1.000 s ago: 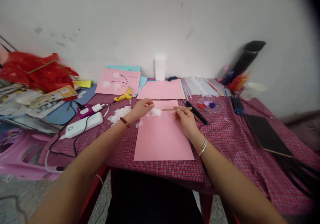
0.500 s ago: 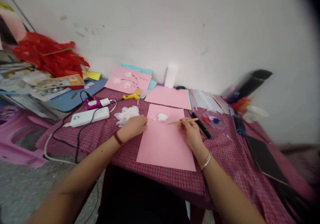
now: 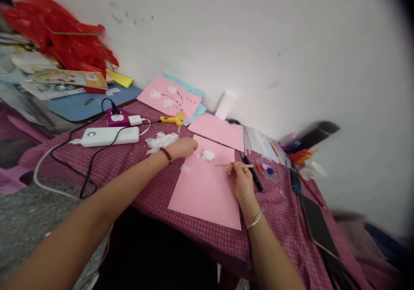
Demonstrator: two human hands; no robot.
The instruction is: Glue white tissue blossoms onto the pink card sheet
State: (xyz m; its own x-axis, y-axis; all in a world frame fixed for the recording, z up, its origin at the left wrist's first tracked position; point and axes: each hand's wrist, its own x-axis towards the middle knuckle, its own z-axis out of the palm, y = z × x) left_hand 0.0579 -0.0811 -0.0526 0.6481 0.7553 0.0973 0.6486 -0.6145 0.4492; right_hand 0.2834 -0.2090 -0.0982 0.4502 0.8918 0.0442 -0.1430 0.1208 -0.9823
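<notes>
A pink paper sheet [image 3: 207, 186] lies on the red checked tablecloth [image 3: 129, 165]. A small white fluffy tuft [image 3: 208, 155] sits near its far edge. My left hand [image 3: 183, 147] rests at the sheet's far left corner, fingers curled, just left of the tuft; what it holds, if anything, is hidden. My right hand [image 3: 241, 180] pinches a thin wooden stick [image 3: 233, 165] that points left toward the tuft. A heap of white tissue scraps [image 3: 161, 140] lies to the left of my left hand.
A yellow glue gun [image 3: 173, 119], a white power strip [image 3: 108, 135] with cables, a second pink sheet [image 3: 216, 130], a decorated pink card [image 3: 168, 98], black pens [image 3: 252, 173], a clear dish of beads [image 3: 267, 169] and a dark notebook [image 3: 315, 225] surround the work. Red plastic [image 3: 61, 35] and papers are piled at left.
The camera has tilted and swung, shifting the scene. My left hand drew back from the tuft to the sheet's edge, then returned close to it. The right hand keeps the stick.
</notes>
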